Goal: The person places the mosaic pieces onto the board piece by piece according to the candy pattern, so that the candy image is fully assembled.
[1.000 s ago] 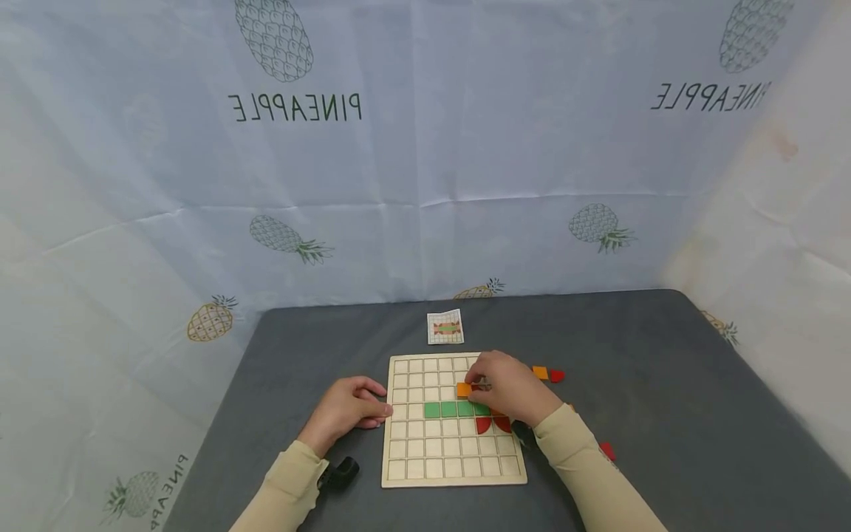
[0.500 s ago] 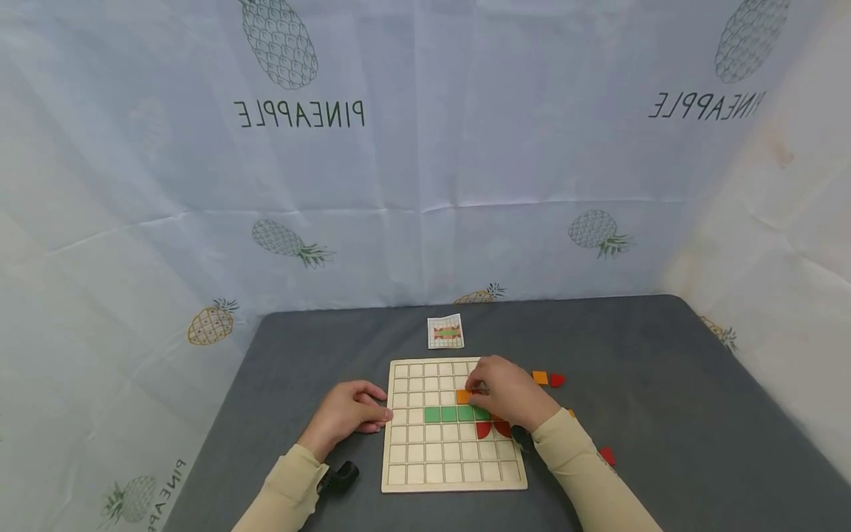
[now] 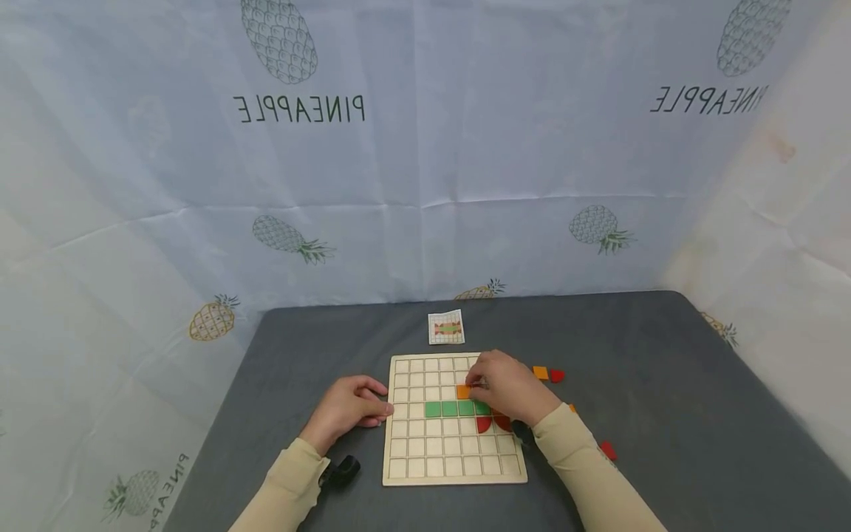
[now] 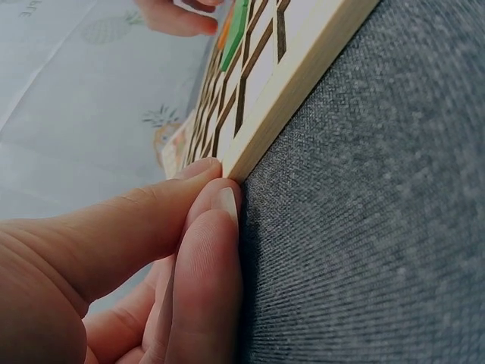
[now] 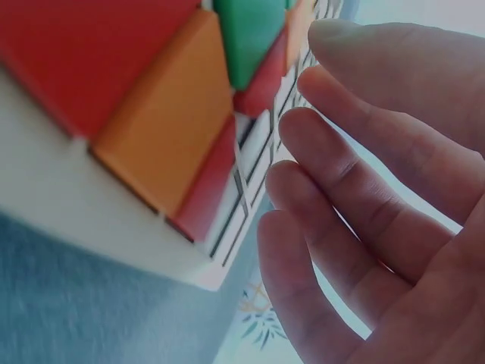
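Note:
A pale wooden grid board (image 3: 415,468) lies on the dark table. Thumb and index finger of my left hand (image 3: 349,406) pinch the board's left edge, as the left wrist view shows closely. Over the right part of the board is my right hand (image 3: 515,388), its fingers loosely bent with nothing visible between them in the right wrist view. Its fingertips are right by an orange square tile (image 3: 462,391), which sits above the row of green square tiles (image 3: 449,408). Below the row's right end sit red rounded tiles (image 3: 483,425); the hand hides some tiles.
Behind the board lies a small pattern card (image 3: 446,327). To the right on the table are a loose orange tile (image 3: 541,373), a red tile (image 3: 557,376) and another red piece (image 3: 608,450) beside the right sleeve. A pineapple-print cloth (image 3: 425,148) hangs behind.
The orange tile by my right fingertips has settled slightly nearer the green row and lies squarer in its cell. Both hands stay in nearly the same place.

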`<state>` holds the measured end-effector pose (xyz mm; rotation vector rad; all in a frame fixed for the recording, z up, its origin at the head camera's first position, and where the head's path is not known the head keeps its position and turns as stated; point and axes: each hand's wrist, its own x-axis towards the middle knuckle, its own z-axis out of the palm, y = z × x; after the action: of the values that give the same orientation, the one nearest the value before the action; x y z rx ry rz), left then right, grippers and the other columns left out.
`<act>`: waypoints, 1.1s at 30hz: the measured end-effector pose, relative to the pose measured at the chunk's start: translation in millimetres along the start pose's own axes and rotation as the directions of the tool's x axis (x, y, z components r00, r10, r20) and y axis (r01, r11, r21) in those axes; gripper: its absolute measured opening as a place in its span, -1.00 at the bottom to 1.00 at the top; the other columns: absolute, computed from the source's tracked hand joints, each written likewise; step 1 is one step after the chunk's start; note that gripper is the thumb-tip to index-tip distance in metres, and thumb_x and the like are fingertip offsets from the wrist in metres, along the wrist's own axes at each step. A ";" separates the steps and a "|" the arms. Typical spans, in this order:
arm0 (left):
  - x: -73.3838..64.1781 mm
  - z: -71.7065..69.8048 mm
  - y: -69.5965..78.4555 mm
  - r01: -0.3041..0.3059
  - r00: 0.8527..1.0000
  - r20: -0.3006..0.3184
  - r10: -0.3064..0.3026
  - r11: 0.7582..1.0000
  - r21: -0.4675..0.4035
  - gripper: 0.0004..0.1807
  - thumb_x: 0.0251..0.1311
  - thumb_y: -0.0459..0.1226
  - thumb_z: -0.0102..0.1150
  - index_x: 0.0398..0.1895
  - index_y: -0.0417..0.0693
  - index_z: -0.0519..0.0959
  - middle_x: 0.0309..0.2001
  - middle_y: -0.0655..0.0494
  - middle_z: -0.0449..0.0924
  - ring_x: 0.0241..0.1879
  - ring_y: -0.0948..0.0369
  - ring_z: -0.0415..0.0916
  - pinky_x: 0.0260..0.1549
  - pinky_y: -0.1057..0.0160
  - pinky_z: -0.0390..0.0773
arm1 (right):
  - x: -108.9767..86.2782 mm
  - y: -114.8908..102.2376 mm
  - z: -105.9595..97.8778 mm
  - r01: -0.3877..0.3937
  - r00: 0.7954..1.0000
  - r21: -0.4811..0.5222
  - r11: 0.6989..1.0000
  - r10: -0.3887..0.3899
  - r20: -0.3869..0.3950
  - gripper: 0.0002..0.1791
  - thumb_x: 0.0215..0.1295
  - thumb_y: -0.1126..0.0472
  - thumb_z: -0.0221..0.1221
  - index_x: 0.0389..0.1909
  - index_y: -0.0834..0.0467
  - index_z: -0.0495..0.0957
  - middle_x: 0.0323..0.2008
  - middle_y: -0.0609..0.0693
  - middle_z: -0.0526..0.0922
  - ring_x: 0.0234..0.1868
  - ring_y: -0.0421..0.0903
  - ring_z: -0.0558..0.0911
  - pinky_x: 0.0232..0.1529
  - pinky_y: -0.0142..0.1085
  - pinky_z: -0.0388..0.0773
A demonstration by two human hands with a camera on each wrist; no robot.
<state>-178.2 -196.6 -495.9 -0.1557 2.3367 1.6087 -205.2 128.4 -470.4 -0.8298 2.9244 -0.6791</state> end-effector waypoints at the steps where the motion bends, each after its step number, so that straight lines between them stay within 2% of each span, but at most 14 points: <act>1: -0.1 -0.2 -0.1 -0.001 1.000 -0.001 0.001 1.000 0.001 -0.55 0.10 -0.31 0.67 0.02 -0.23 0.70 -0.31 -0.08 0.74 -0.37 0.16 0.79 -0.32 0.18 0.85 | -1.3 0.3 -1.9 -0.009 1.000 0.005 1.000 0.009 -0.002 -0.95 0.37 0.18 0.49 -0.19 -0.01 0.84 -0.24 -0.17 0.69 -0.17 -0.19 0.56 -0.23 -0.34 0.65; 5: 0.2 -0.1 1.0 0.002 1.000 -0.008 -0.002 1.000 0.007 -0.56 0.10 -0.31 0.68 0.02 -0.23 0.70 -0.31 -0.07 0.73 -0.37 0.17 0.79 -0.31 0.19 0.85 | -11.8 6.2 -13.4 -0.076 0.997 0.017 0.997 0.076 -0.002 -0.92 0.38 0.17 0.48 -0.16 0.01 0.84 -0.22 -0.16 0.69 -0.15 -0.16 0.59 -0.17 -0.29 0.68; 10: 0.4 -0.1 2.6 0.011 1.000 -0.023 -0.010 1.000 0.023 -0.57 0.10 -0.33 0.66 0.02 -0.22 0.71 -0.31 -0.07 0.73 -0.37 0.16 0.78 -0.30 0.18 0.85 | -39.2 25.5 -30.7 -0.132 0.991 -0.023 0.991 0.132 -0.002 -0.89 0.36 0.18 0.49 -0.13 -0.02 0.82 -0.19 -0.15 0.69 -0.18 -0.16 0.58 -0.17 -0.24 0.68; 15: 1.3 0.6 3.2 0.020 0.999 -0.028 -0.020 0.999 0.031 -0.58 0.10 -0.32 0.67 0.00 -0.20 0.72 -0.32 -0.06 0.74 -0.37 0.17 0.78 -0.30 0.18 0.85 | -71.8 49.9 -45.3 -0.144 0.990 -0.060 0.988 0.144 -0.014 -0.87 0.33 0.19 0.50 -0.14 -0.03 0.81 -0.17 -0.19 0.68 -0.10 -0.13 0.64 -0.10 -0.17 0.73; 20: 1.4 0.9 3.1 0.039 0.999 -0.025 -0.039 0.999 0.019 -0.58 0.10 -0.32 0.67 0.01 -0.21 0.71 -0.32 -0.07 0.75 -0.39 0.16 0.78 -0.31 0.18 0.84 | -97.8 75.0 -51.7 -0.168 0.986 -0.076 0.983 0.169 0.006 -0.83 0.30 0.21 0.52 -0.15 -0.08 0.80 -0.16 -0.21 0.69 -0.09 -0.10 0.67 -0.08 -0.12 0.75; 25: 1.2 0.8 3.4 0.036 0.999 -0.024 -0.036 0.999 0.022 -0.58 0.11 -0.33 0.66 0.02 -0.21 0.71 -0.32 -0.07 0.75 -0.39 0.16 0.77 -0.31 0.18 0.84 | -110.1 91.4 -52.4 -0.201 0.979 -0.047 0.979 0.202 0.031 -0.73 0.23 0.23 0.56 -0.08 -0.08 0.80 -0.11 -0.18 0.72 -0.04 -0.05 0.70 -0.02 -0.03 0.76; 33: 1.2 -0.1 2.7 0.030 0.999 -0.013 -0.030 0.999 0.015 -0.56 0.10 -0.31 0.67 0.03 -0.22 0.71 -0.31 -0.08 0.75 -0.38 0.16 0.79 -0.30 0.18 0.85 | -112.5 99.6 -50.0 -0.198 0.978 -0.032 0.980 0.200 0.052 -0.74 0.22 0.18 0.57 -0.09 -0.10 0.81 -0.13 -0.21 0.69 -0.09 -0.11 0.68 -0.08 -0.10 0.74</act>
<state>-180.0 -195.7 -493.8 -0.1975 2.3442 1.5796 -165.1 281.4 -476.9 -0.5369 2.9194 -0.5932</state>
